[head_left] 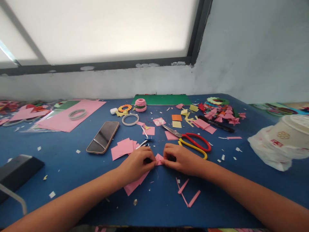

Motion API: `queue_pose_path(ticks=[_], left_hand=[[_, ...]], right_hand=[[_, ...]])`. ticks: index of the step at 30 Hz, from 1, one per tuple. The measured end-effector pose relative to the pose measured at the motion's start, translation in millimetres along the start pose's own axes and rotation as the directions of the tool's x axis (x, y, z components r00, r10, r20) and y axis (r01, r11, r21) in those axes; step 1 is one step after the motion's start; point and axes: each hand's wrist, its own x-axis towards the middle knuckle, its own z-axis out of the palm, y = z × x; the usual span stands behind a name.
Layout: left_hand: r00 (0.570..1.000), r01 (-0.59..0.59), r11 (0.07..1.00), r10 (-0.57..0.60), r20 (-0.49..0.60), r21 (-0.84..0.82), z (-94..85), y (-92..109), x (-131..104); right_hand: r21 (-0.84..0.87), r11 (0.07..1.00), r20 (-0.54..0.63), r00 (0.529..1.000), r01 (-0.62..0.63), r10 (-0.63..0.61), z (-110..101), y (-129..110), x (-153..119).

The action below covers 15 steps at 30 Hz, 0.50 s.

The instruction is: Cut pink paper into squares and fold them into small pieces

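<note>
A small folded piece of pink paper (159,158) is pinched between my two hands, just above the blue tabletop. My left hand (141,159) grips its left edge with thumb and forefinger. On the opposite edge, the fingers of my right hand (177,157) are closed in the same way. Scissors (195,142) with red and yellow handles lie right behind my right hand, blades pointing to the back left. Pink paper squares (124,148) rest behind my left hand, and more pink sheets (135,184) lie partly hidden under it. Thin pink strips (187,191) are scattered in front of my right hand.
A phone (103,137) lies left of the squares. Tape rolls (130,119), a pink ring stack (140,105) and a green mat (161,99) are farther back. Folded paper pieces (223,111) and a bagged cup (282,138) stand right. A dark block (19,174) sits left.
</note>
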Motion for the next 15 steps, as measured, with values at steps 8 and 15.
queue_pose_path(ticks=[8,15], left_hand=[[0.998,0.061,0.998,-0.061,-0.021,-0.019,1.3,2.4,-0.1],[0.981,-0.183,0.978,0.174,0.092,0.101,-1.9,-1.4,-2.4]], right_hand=[[0.037,0.996,0.019,0.997,-0.081,0.080,-0.6,-2.4,4.4],[0.065,0.994,0.018,0.996,-0.086,0.085,0.4,1.5,3.2]])
